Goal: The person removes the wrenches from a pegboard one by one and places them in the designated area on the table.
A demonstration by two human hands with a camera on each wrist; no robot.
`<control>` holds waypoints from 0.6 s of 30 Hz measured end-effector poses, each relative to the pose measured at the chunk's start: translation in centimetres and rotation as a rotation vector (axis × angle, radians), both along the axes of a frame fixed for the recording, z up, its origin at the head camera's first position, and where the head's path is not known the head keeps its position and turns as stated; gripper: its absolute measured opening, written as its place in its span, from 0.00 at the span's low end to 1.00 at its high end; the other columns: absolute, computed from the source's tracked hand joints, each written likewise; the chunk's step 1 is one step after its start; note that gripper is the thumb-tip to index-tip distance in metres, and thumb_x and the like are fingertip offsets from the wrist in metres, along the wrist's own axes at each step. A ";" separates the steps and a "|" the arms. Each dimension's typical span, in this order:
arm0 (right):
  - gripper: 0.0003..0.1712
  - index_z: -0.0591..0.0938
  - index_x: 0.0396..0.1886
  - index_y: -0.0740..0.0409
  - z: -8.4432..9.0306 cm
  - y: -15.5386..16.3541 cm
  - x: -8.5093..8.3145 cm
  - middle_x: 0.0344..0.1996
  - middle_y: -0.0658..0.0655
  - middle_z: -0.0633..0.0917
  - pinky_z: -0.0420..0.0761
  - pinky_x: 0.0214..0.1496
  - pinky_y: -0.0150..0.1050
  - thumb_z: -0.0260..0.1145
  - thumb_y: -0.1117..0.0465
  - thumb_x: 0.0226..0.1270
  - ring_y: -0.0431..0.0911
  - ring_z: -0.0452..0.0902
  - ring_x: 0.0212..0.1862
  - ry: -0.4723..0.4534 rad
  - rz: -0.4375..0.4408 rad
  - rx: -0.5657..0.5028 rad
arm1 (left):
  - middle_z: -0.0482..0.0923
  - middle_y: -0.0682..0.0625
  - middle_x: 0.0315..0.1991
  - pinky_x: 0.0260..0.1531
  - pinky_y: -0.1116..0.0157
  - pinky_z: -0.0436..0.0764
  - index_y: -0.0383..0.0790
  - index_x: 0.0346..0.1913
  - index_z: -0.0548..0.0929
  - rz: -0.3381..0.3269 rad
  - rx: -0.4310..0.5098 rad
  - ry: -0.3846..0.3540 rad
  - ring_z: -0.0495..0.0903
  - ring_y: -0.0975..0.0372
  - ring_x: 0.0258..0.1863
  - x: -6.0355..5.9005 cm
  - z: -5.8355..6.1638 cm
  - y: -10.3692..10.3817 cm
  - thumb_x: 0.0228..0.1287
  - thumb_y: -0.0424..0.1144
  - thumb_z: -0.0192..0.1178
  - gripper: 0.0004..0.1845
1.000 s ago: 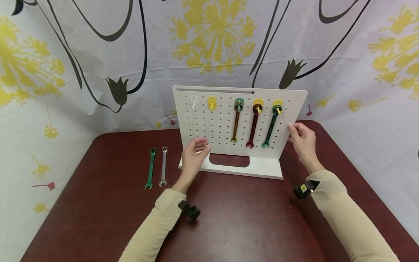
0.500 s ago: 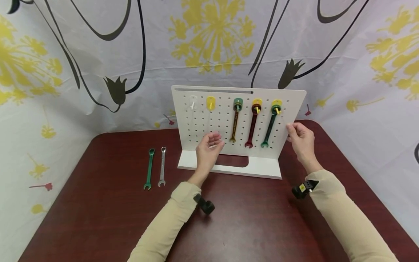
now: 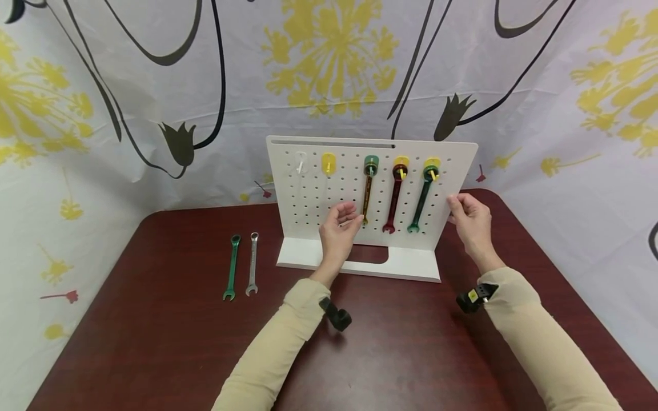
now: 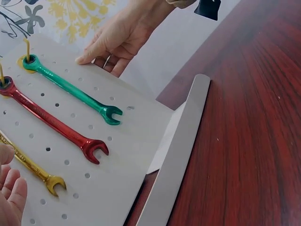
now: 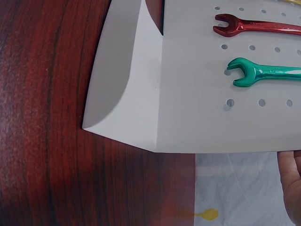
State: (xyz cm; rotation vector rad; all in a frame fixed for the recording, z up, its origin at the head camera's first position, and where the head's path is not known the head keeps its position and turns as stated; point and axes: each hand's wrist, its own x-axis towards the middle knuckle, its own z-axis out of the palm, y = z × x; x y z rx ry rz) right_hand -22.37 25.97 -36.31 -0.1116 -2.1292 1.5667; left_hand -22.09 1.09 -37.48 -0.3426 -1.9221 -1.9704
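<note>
A white pegboard (image 3: 354, 194) stands upright on the table, and three combination wrenches hang on its hooks. My left hand (image 3: 339, 231) is in front of the board, fingers loosely bent and thumb apart from them, right beside the lower end of the gold wrench (image 3: 367, 197). In the left wrist view the thumb overlaps the shaft of that gold wrench (image 4: 32, 165). To its right hang the red wrench (image 3: 394, 200) and a green wrench (image 3: 422, 200). My right hand (image 3: 472, 225) pinches the board's right edge, thumb in front and fingers behind.
A second green wrench (image 3: 233, 268) and a silver wrench (image 3: 253, 264) lie on the dark red table (image 3: 154, 319), left of the board. A clear hook (image 3: 300, 162) and a yellow hook (image 3: 328, 164) on the board's left hold nothing. A patterned curtain (image 3: 231, 68) hangs behind.
My left hand has moved rightward along the front of the board, from its left part to the gold wrench's lower end. The right hand has kept its grip on the board's edge.
</note>
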 end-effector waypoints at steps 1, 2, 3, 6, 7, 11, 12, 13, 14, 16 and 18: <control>0.08 0.80 0.30 0.57 -0.1 0.0 0.0 0.28 0.42 0.81 0.77 0.33 0.18 0.59 0.60 0.69 0.30 0.76 0.33 0.002 -0.001 -0.005 | 0.78 0.28 0.44 0.45 0.55 0.82 0.20 0.47 0.75 0.007 -0.001 0.004 0.80 0.42 0.44 -0.1 0.0 0.2 0.56 0.23 0.62 0.16; 0.08 0.80 0.29 0.56 -0.1 0.1 -0.1 0.28 0.43 0.81 0.77 0.32 0.18 0.59 0.61 0.69 0.30 0.76 0.32 0.003 -0.002 -0.008 | 0.78 0.29 0.44 0.45 0.55 0.82 0.20 0.47 0.75 0.011 0.003 0.005 0.80 0.42 0.44 -0.4 -0.3 0.3 0.56 0.23 0.63 0.16; 0.08 0.80 0.29 0.55 -0.3 0.1 -0.2 0.28 0.44 0.81 0.77 0.32 0.18 0.59 0.61 0.69 0.30 0.76 0.32 0.005 -0.003 -0.012 | 0.78 0.29 0.44 0.45 0.55 0.82 0.21 0.47 0.75 0.015 0.007 0.006 0.80 0.42 0.44 -0.7 -0.5 0.5 0.55 0.23 0.63 0.16; 0.08 0.80 0.29 0.54 -0.9 0.7 -0.8 0.29 0.44 0.82 0.77 0.32 0.18 0.59 0.60 0.68 0.30 0.76 0.32 0.000 -0.014 -0.014 | 0.79 0.31 0.44 0.45 0.58 0.82 0.23 0.47 0.76 0.028 0.024 0.003 0.81 0.44 0.44 -1.6 -1.4 1.1 0.55 0.24 0.64 0.16; 0.08 0.80 0.29 0.54 -1.2 0.8 -1.0 0.29 0.43 0.82 0.77 0.32 0.18 0.59 0.60 0.68 0.30 0.76 0.32 -0.002 -0.017 -0.012 | 0.79 0.32 0.44 0.45 0.59 0.82 0.24 0.47 0.76 0.035 0.026 -0.001 0.81 0.45 0.44 -1.9 -1.7 1.3 0.55 0.24 0.64 0.16; 0.07 0.81 0.31 0.52 -2.1 1.4 -1.7 0.30 0.43 0.82 0.78 0.33 0.18 0.60 0.57 0.68 0.29 0.76 0.34 0.001 -0.022 0.002 | 0.81 0.37 0.43 0.43 0.64 0.83 0.29 0.46 0.78 0.069 0.033 -0.012 0.82 0.50 0.43 -2.6 -2.3 1.8 0.53 0.26 0.66 0.16; 0.08 0.81 0.31 0.52 -2.2 1.5 -1.7 0.30 0.43 0.82 0.78 0.33 0.19 0.60 0.57 0.68 0.29 0.77 0.34 0.008 -0.020 0.006 | 0.81 0.38 0.43 0.42 0.65 0.83 0.30 0.46 0.78 0.080 0.031 -0.013 0.82 0.51 0.43 -2.6 -2.3 1.9 0.53 0.26 0.67 0.16; 0.08 0.81 0.31 0.52 -2.3 1.5 -1.8 0.30 0.42 0.82 0.78 0.33 0.19 0.60 0.56 0.68 0.29 0.77 0.34 0.013 -0.020 0.010 | 0.81 0.39 0.42 0.42 0.66 0.83 0.31 0.46 0.79 0.088 0.029 -0.014 0.82 0.52 0.42 -2.7 -2.4 2.0 0.53 0.26 0.67 0.16; 0.08 0.81 0.31 0.53 -2.4 1.5 -1.8 0.30 0.42 0.82 0.78 0.33 0.19 0.60 0.56 0.68 0.29 0.77 0.34 0.021 -0.018 0.011 | 0.82 0.40 0.42 0.41 0.68 0.83 0.31 0.46 0.79 0.095 0.028 -0.014 0.82 0.53 0.42 -2.8 -2.4 2.1 0.52 0.26 0.67 0.16; 0.08 0.81 0.31 0.53 -2.4 1.6 -1.8 0.29 0.40 0.82 0.78 0.33 0.19 0.60 0.56 0.68 0.28 0.77 0.34 0.032 -0.016 0.017 | 0.82 0.40 0.42 0.40 0.69 0.83 0.31 0.45 0.79 0.110 0.024 -0.011 0.82 0.54 0.41 -2.9 -2.5 2.2 0.52 0.26 0.67 0.16; 0.09 0.81 0.31 0.54 -2.4 1.5 -1.8 0.28 0.39 0.81 0.78 0.32 0.19 0.60 0.56 0.68 0.28 0.77 0.33 0.038 -0.013 0.017 | 0.81 0.40 0.41 0.40 0.70 0.83 0.31 0.45 0.79 0.121 0.020 -0.009 0.82 0.54 0.41 -2.9 -2.5 2.3 0.51 0.25 0.67 0.16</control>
